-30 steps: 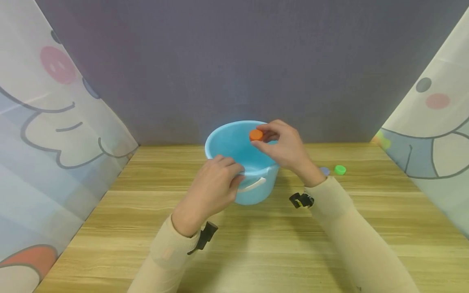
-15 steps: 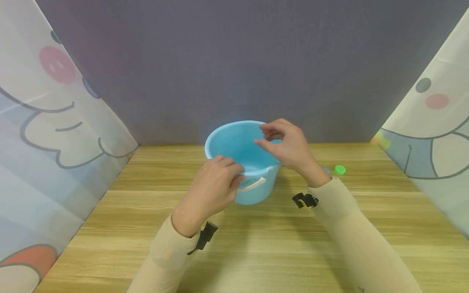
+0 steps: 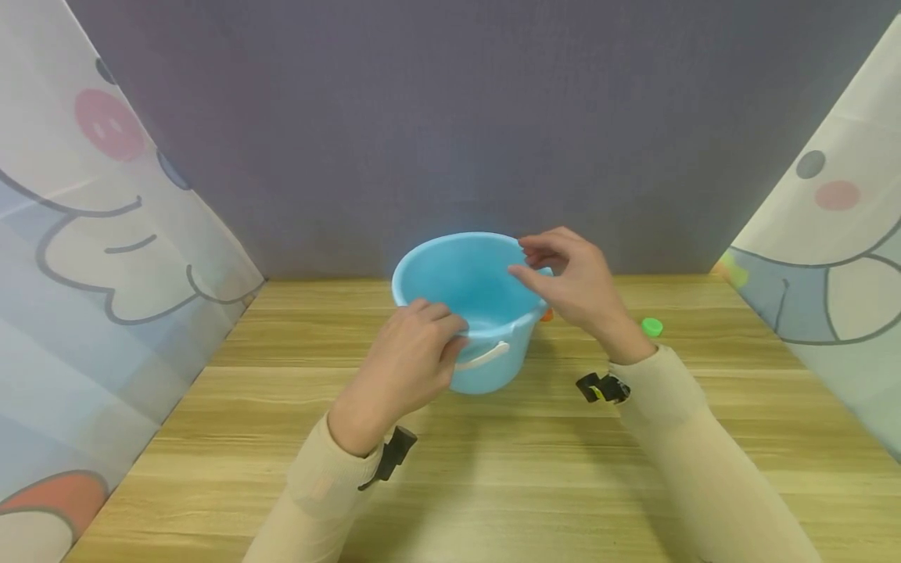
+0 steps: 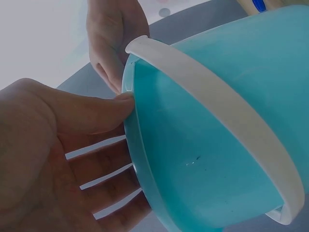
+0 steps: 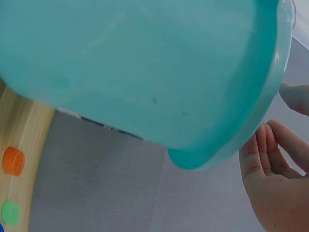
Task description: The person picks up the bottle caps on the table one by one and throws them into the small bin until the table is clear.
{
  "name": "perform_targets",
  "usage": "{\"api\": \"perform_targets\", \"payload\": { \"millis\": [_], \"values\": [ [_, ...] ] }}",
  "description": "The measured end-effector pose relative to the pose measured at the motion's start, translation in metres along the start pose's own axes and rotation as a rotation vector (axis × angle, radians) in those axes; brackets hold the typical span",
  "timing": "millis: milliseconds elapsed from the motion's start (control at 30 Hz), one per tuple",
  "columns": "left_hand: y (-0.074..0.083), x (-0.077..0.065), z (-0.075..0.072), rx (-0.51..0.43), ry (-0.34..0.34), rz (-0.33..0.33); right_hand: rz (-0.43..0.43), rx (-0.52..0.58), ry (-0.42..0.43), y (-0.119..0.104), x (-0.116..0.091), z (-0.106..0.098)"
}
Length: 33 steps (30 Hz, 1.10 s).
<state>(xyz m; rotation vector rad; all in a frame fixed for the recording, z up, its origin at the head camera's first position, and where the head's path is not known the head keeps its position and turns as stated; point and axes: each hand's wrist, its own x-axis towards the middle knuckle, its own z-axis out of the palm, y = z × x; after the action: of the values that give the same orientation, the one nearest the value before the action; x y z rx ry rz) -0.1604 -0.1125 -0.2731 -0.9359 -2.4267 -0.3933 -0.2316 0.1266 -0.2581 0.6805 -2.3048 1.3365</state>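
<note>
A light blue bucket [image 3: 521, 352] with a white handle [image 3: 486, 356] stands upright on the wooden table. My left hand [image 3: 401, 360] grips its near-left rim, thumb outside and fingers over the edge, as the left wrist view shows. Above the right side of the rim hovers my right hand [image 3: 577, 281], thumb and fingers apart, holding nothing. The bucket's floor is hidden from every view. On the table to the bucket's right lie an orange cap [image 5: 13, 161], a green cap [image 3: 651, 327] and a blue cap [image 5: 1, 228], the last barely showing.
Behind the bucket rises a dark grey panel [image 3: 450, 117]. Cartoon-printed curtains flank the wooden table [image 3: 281, 336] on the left [image 3: 91, 234] and right [image 3: 845, 258].
An orange cap held in my right hand a second ago has left its fingers and is out of sight. That hand has parted its fingers and shifted right. My left hand stays on the rim.
</note>
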Motion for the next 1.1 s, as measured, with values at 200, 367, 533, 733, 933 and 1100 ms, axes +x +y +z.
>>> {"api": "perform_targets", "payload": {
  "millis": [200, 367, 533, 733, 933, 1100],
  "values": [
    [-0.001, -0.001, 0.0, -0.002, 0.001, -0.001, 0.003, -0.026, 0.02, 0.007, -0.004, -0.006],
    [-0.001, -0.002, 0.0, -0.002, 0.001, -0.007, 0.007, -0.037, 0.042, 0.01, -0.007, -0.012],
    [-0.001, -0.002, -0.001, -0.001, 0.007, -0.001, 0.01, -0.045, 0.067, 0.014, -0.009, -0.018],
    [0.0, -0.001, -0.002, -0.001, 0.01, 0.004, 0.015, -0.039, 0.087, 0.018, -0.013, -0.024],
    [0.0, -0.001, -0.002, -0.004, 0.004, 0.0, 0.047, -0.088, 0.098, 0.025, -0.016, -0.032],
    [0.0, -0.001, -0.002, -0.006, 0.002, 0.0, 0.099, -0.134, 0.088, 0.03, -0.018, -0.036]
  ]
}}
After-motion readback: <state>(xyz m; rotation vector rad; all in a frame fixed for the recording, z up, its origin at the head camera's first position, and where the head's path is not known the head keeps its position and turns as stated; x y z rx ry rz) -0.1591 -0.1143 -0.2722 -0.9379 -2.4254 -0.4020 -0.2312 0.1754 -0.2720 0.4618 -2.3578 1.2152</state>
